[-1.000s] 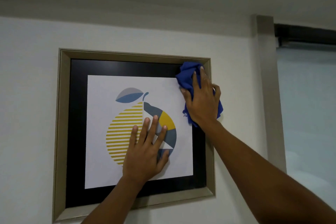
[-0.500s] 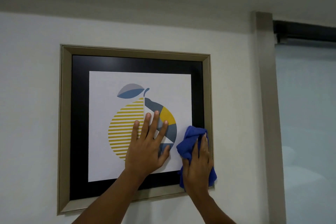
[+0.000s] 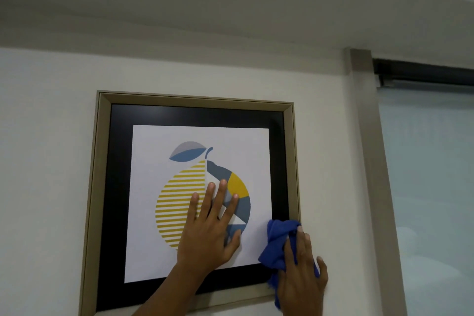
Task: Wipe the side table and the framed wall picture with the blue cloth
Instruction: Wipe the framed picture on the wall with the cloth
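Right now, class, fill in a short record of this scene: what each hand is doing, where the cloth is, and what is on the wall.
left hand: flat on the picture, fingers spread, over the fruit print
right hand: pressing the cloth on the frame's lower right corner
cloth: blue, bunched under the right hand
picture: black mount, beige frame, hanging on a white wall
side table: not in view

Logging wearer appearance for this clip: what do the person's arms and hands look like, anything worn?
Both forearms are bare as far as the view shows, no sleeves visible. The left hand and right hand show no gloves, rings, or watch.
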The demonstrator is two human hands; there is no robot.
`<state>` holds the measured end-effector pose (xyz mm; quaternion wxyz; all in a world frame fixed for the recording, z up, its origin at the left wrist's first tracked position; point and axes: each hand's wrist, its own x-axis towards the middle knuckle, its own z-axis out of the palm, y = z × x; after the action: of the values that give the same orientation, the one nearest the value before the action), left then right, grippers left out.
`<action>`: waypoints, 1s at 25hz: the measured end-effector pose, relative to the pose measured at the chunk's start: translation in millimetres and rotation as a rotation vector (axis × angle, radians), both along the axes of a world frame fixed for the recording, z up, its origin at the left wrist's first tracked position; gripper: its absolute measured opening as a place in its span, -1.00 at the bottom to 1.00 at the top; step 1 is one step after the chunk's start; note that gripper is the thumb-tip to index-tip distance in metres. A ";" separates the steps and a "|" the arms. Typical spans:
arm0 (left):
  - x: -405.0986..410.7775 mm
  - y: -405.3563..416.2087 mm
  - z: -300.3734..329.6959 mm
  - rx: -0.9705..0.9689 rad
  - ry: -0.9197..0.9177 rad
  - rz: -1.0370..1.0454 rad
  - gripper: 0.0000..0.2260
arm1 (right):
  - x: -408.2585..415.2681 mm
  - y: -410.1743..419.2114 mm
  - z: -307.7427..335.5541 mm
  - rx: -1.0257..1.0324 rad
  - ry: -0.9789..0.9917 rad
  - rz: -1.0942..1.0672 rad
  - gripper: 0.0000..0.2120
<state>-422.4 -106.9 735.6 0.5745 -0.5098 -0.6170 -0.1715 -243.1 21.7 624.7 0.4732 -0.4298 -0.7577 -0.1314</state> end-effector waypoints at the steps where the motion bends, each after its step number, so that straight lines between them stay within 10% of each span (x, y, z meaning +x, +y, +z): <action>1: 1.5 -2.4 1.5 -0.009 0.002 -0.003 -0.26 | -0.1 -3.3 3.0 -0.011 -0.001 0.018 -0.28; 12: -4.1 2.9 -3.5 0.002 0.018 -0.097 -0.21 | -24.4 3.8 251.9 0.227 0.340 0.029 -0.40; 20: 3.1 -4.3 -4.4 -0.072 -0.057 -0.131 -0.21 | 0.6 -13.7 32.8 0.150 0.090 0.204 -0.28; 25: 59.6 14.8 -67.7 -0.282 -0.074 -0.293 -0.25 | 43.8 -27.1 4.6 -0.053 0.069 0.369 -0.40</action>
<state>-362.7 -92.1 667.8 0.4434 -0.6629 -0.5746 -0.1838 -199.3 -5.4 629.4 0.5033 -0.3000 -0.8103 -0.0077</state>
